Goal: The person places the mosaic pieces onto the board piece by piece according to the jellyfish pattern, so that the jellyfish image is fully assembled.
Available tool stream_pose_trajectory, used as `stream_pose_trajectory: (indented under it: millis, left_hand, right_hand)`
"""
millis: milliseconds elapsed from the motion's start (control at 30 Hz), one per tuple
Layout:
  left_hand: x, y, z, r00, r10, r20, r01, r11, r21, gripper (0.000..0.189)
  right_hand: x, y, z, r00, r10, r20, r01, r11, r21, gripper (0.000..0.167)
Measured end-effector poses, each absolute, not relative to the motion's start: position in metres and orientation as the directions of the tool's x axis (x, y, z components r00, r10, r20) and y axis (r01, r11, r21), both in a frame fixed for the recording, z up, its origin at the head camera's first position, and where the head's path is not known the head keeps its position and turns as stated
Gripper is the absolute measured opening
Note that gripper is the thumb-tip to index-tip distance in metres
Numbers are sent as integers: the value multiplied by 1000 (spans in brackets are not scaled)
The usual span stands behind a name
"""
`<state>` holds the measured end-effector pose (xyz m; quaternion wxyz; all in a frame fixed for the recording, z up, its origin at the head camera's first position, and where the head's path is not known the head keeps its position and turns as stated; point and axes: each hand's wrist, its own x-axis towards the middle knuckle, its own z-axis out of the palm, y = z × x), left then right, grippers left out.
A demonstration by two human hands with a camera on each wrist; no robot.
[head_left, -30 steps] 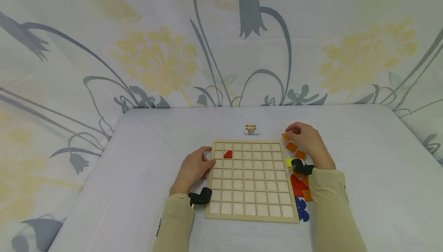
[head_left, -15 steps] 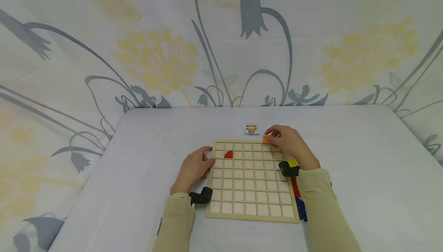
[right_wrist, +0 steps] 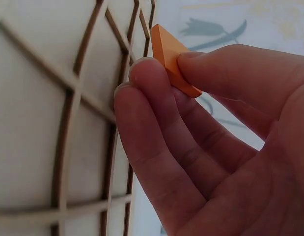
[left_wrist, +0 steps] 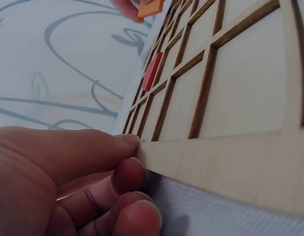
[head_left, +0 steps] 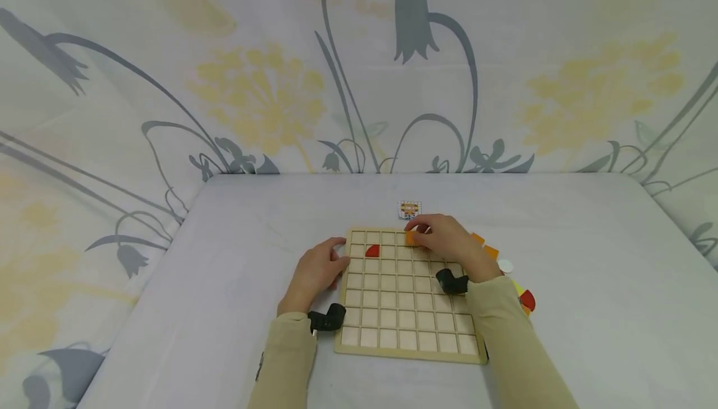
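Observation:
A wooden grid board (head_left: 412, 353) lies on the white cloth, with a red quarter-circle piece (head_left: 373, 250) in a cell of its second row. At the board's left edge, my left hand (head_left: 314, 275) pinches the frame (left_wrist: 230, 172), thumb on top and a curled finger against the side. My right hand (head_left: 449, 237) holds an orange square tile (head_left: 411, 238) over the board's top row, right of the middle. The right wrist view shows this orange tile (right_wrist: 164, 46) tilted, gripped between thumb and fingers, with two fingertips close to the grid.
Loose orange tiles (head_left: 491, 252), a white disc (head_left: 505, 265), a yellow piece (head_left: 517, 287) and a red piece (head_left: 528, 300) lie right of the board, partly hidden by the right sleeve. Beyond the board's far edge lies a small patterned card (head_left: 409, 209).
My right hand has picked up an orange tile from the right of the board and carried it left over the top row. My left hand has stayed at the board's edge.

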<state>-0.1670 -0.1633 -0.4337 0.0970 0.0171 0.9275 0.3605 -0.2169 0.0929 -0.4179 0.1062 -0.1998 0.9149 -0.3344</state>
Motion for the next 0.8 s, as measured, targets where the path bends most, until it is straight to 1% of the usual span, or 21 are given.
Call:
stream_pose_trajectory:
  millis: [200, 367, 567, 800]
  left_hand:
    - [-168, -163, -436, -980, 92, -174, -50, 738, 673, 44]
    - [-169, -163, -435, -982, 91, -166, -43, 747, 664, 43]
    - [-169, -163, -435, -982, 93, -166, -44, 739, 673, 44]
    - [-168, -163, -436, -983, 93, -156, -38, 735, 677, 43]
  right_hand:
    - [-215, 77, -418, -885, -460, -74, -311, 701, -642, 19]
    - [-213, 68, -420, -870, -493, -28, -370, 689, -623, 19]
    - [-209, 60, -423, -871, -492, 2, -392, 691, -607, 20]
    - [-206, 55, -424, -882, -471, 6, -376, 696, -612, 9]
